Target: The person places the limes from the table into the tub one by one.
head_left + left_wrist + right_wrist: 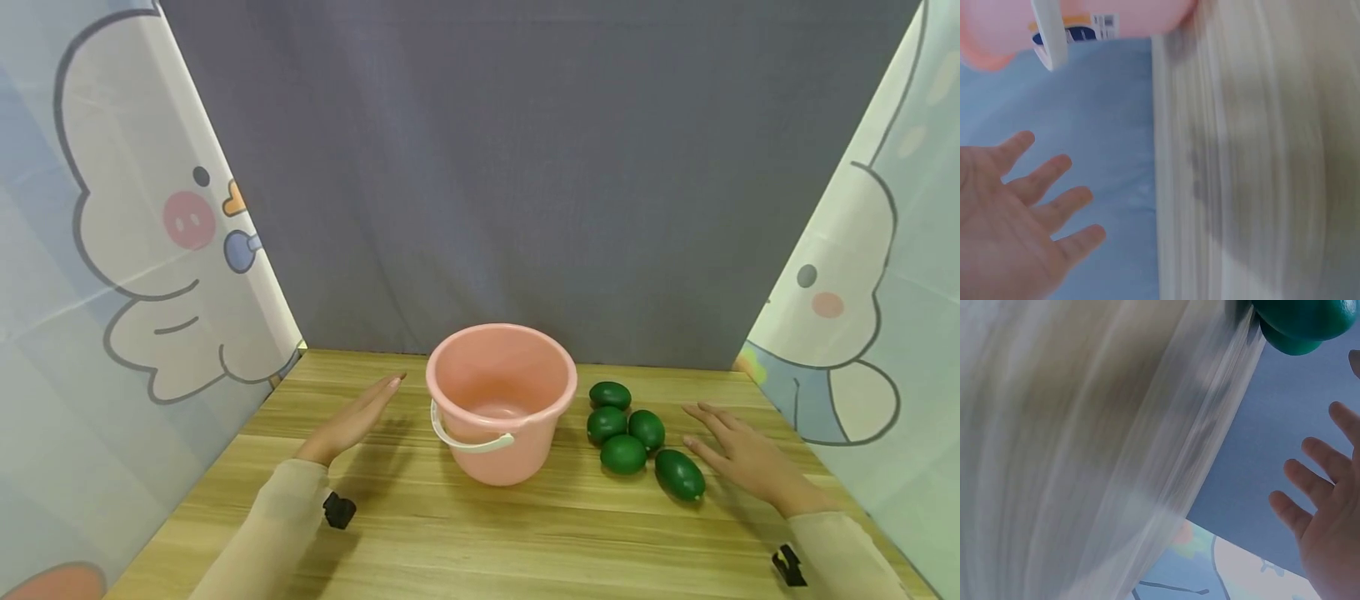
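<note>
A pink bucket stands upright on the wooden table, its white handle hanging down across the front; nothing shows inside it. Several dark green, avocado-like fruits lie clustered to the bucket's right. My left hand is held left of the bucket, apart from it, fingers extended. Spread fingers of that hand show in the left wrist view, holding nothing. To the right of the fruits is my right hand, fingers extended and nothing held. In the right wrist view, green fruits appear above that hand.
The wood-grain table reaches back to a dark grey cloth. Cartoon-printed curtains hang at the left and right sides. A black strap piece sits at the left wrist, another at the right.
</note>
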`<state>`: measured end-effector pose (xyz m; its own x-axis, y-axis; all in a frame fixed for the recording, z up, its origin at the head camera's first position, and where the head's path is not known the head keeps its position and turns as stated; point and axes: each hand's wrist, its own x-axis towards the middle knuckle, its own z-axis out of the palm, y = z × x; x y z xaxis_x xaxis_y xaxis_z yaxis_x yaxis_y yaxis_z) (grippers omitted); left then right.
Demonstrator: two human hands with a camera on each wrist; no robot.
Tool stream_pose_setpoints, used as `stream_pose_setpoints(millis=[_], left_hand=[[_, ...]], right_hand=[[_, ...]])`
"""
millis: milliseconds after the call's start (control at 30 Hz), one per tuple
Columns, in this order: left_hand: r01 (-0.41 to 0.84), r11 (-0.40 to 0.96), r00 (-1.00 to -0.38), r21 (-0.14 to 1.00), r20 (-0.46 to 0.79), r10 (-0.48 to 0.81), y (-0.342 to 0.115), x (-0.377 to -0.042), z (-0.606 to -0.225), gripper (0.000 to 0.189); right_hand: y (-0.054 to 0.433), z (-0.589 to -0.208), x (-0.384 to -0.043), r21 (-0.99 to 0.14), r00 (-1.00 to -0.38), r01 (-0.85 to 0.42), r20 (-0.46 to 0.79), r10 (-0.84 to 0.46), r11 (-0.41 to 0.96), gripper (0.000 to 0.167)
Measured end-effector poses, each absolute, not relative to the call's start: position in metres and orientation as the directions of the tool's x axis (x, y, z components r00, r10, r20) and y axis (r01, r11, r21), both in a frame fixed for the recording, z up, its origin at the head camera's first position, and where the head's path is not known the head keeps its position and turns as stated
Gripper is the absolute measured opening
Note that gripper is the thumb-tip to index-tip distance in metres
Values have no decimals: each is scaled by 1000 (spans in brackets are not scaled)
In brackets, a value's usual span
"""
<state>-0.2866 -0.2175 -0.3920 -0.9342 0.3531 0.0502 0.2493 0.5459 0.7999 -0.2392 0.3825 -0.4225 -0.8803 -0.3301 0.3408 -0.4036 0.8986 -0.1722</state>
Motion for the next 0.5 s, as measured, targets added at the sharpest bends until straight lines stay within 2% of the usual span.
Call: stream_pose_setpoints(millis=[267,500], left_hand=[[233,464,-952,854,102,290,-199,-281,-381,72],[250,370,-944,895,139,301,-189,-280,-377,70]], right_hand=[[381,-423,-240,-193,-864,-433,367,-345,880,57],[378,-423,-240,-201,-851,-454,386,-356,868,58]])
